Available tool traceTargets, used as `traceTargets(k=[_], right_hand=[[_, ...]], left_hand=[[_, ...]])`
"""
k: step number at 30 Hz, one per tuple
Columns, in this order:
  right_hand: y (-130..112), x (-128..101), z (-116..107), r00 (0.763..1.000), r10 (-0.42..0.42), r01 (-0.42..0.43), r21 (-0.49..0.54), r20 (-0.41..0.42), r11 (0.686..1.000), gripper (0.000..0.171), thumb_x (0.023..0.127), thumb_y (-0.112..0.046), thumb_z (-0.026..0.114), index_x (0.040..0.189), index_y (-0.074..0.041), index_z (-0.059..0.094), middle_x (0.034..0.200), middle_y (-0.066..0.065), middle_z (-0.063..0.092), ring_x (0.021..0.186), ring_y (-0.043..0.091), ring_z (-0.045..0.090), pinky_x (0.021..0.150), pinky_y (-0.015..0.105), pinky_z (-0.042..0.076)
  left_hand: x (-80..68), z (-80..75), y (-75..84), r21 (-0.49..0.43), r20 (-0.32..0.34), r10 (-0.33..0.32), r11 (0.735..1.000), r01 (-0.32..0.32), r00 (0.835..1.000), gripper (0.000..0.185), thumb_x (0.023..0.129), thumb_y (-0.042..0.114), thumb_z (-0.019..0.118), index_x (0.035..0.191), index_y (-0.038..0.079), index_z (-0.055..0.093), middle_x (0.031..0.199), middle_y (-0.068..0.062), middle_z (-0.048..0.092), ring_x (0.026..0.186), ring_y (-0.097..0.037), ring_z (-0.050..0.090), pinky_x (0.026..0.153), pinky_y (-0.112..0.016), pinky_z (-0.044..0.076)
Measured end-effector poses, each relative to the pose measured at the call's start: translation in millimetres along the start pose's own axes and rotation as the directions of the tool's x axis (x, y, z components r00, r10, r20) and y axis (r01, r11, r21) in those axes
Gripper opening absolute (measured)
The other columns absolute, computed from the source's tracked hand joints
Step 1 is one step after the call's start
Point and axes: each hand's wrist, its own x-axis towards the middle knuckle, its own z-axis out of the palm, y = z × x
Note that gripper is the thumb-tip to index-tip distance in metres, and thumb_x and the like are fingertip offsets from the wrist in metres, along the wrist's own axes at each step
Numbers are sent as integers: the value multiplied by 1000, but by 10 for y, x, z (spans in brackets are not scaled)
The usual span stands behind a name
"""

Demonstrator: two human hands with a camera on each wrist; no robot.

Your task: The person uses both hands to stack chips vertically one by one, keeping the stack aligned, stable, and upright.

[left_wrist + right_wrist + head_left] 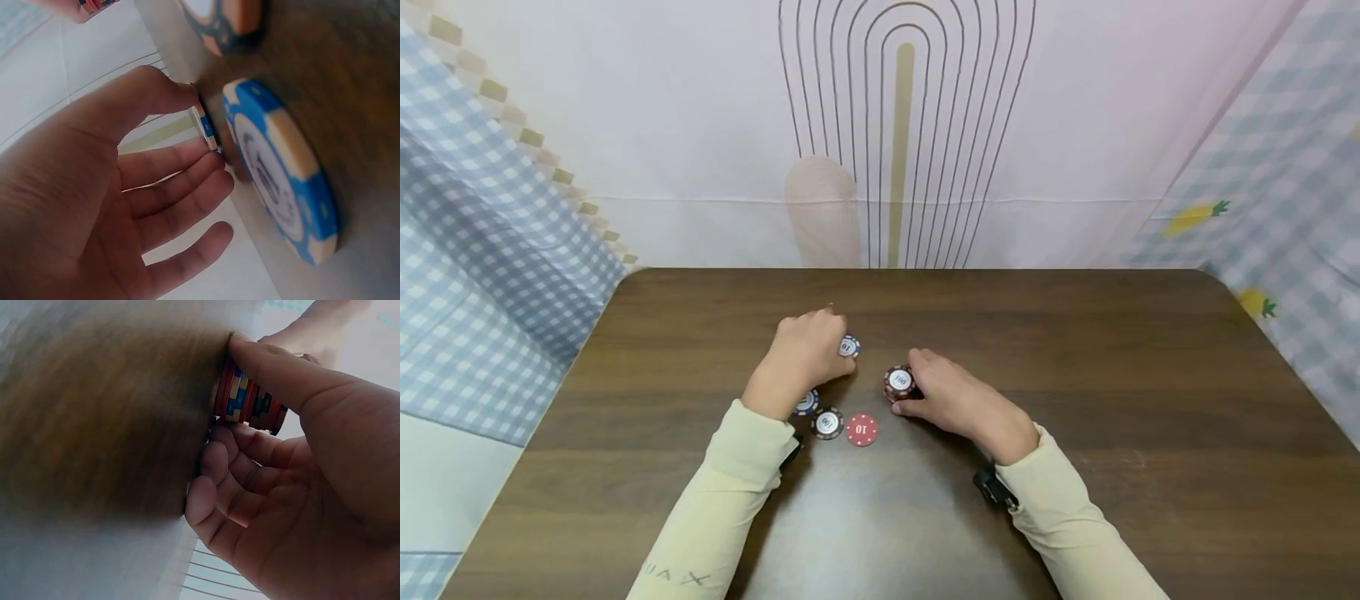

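A: Nearest on the table [1075, 350]?
B: Red chip [862, 430], black chip [827, 423], flat, just beside each other. Blue chip [807, 403] under left wrist.
A: Right hand [958, 400]?
B: Thumb and curled fingers grip the chip stack [899, 383], standing on the wood.
A: Left hand [801, 354]?
B: Farther back. Thumb and fingertips pinch a single blue-white chip [848, 347].

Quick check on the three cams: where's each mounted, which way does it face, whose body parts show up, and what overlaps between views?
Head: worn on the head, looking forward and down at the wooden table; both hands and cream sleeves show.
Left wrist: under the left hand, looking along the palm; fingers pinch a blue-edged chip, a blue chip lies beside.
Right wrist: under the right hand, whose fingers grip a stack of chips.
Shared: the stack of chips and the pinched chip also appear in the head view.
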Motion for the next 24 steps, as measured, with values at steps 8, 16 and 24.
traceTargets(k=[8, 16, 24], right_hand=[[-51, 25, 4, 1000, 3, -3, 14, 1, 1000, 45, 96, -33, 80, 117, -2, 56, 107, 8, 60, 96, 21, 61, 90, 42, 54], [-43, 19, -8, 1000, 23, -23, 18, 15, 1000, 46, 96, -33, 80, 120, -2, 55, 109, 9, 60, 98, 22, 61, 90, 42, 55], [4, 1, 1, 1000, 20, -20, 18, 13, 1000, 44, 96, -32, 80, 116, -2, 55, 105, 7, 59, 95, 22, 60, 88, 41, 54]], left_hand=[[-51, -1, -75, -31, 42, 1, 1000, 0, 999, 32, 82, 33, 78, 69, 14, 56, 75, -4, 59, 68, -23, 57, 65, -42, 52], [-77, -40, -72, -10, 17, 21, 1000, -21, 1000, 30, 79, 38, 75, 76, 14, 58, 81, -4, 63, 72, -24, 63, 69, -45, 56], [-90, -71, -18, -47, -2, 104, 993, -104, 995, 31, 76, 37, 74, 89, 12, 60, 82, -3, 63, 74, -25, 65, 70, -45, 57]])
